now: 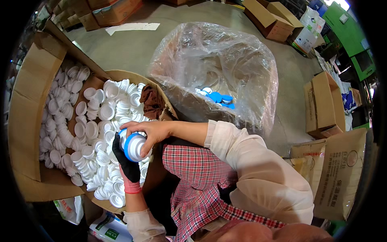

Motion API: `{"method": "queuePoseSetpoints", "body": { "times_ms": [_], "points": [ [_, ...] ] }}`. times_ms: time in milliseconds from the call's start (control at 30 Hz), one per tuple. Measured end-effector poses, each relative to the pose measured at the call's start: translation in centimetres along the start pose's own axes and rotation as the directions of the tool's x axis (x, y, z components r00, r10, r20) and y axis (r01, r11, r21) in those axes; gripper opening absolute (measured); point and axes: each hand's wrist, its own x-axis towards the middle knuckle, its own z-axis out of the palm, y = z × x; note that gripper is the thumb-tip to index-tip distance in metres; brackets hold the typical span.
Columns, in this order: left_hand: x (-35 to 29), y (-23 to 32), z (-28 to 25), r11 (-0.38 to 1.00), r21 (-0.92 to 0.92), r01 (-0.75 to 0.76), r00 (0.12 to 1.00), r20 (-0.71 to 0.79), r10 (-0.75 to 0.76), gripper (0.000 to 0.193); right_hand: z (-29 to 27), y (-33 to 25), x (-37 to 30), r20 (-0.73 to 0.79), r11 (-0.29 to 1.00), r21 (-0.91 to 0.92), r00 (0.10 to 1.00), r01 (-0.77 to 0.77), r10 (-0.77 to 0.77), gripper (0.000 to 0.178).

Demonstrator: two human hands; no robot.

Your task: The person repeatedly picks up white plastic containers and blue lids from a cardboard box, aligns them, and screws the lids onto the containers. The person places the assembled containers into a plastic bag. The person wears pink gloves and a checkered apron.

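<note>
My left hand (127,159), in a black glove with a pink cuff, is closed around a white cap with a blue rim (136,147). From the other side my bare right hand (152,131) grips the same cap, thumb on its stepped white face and fingers over the top. Just behind it, a second white and blue piece (122,135) shows partly between my hands; how the two join is hidden. Both hands are above a large cardboard box (24,129) heaped with white plastic caps (107,113), many nested in stacks.
Beyond my right arm stands a big container lined with clear plastic (254,60), with several blue and white caps (216,97) inside. A brown cloth (151,101) lies at the box's edge. Cardboard boxes (325,105) stand at right, near green machinery (342,30).
</note>
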Motion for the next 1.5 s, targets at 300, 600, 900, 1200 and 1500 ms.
{"method": "queuePoseSetpoints", "body": {
  "times_ms": [300,600,900,1200,1500],
  "points": [
    [0.4,-1.6,1.2,0.972,0.203,-0.116,0.99,0.107,0.096,0.096,0.0,-1.8,-2.3,-0.092,0.953,-0.227,0.97,0.201,-0.226,0.064],
    [0.8,0.1,1.9,0.768,-0.614,0.179,0.982,0.065,-0.177,0.067,-4.3,-1.4,-3.9,-0.252,0.997,-0.068,0.966,0.045,-0.061,0.063],
    [0.4,-3.2,-1.1,0.837,-0.515,0.186,0.983,0.1,-0.157,0.061,-21.3,15.6,-28.0,-0.705,0.198,0.026,0.123,-0.98,0.698,0.061],
    [0.0,0.8,-13.8,0.878,-0.452,-0.156,0.9,-0.432,-0.062,0.052,-22.6,18.3,-30.7,-0.778,0.283,-0.299,0.405,-0.911,0.48,0.042],
    [-13.4,-3.5,-22.6,0.925,0.186,0.33,0.719,-0.685,-0.119,0.053,-5.7,-3.3,-1.6,-0.36,0.743,-0.591,0.927,-0.314,0.106,0.021]
  ]
}}
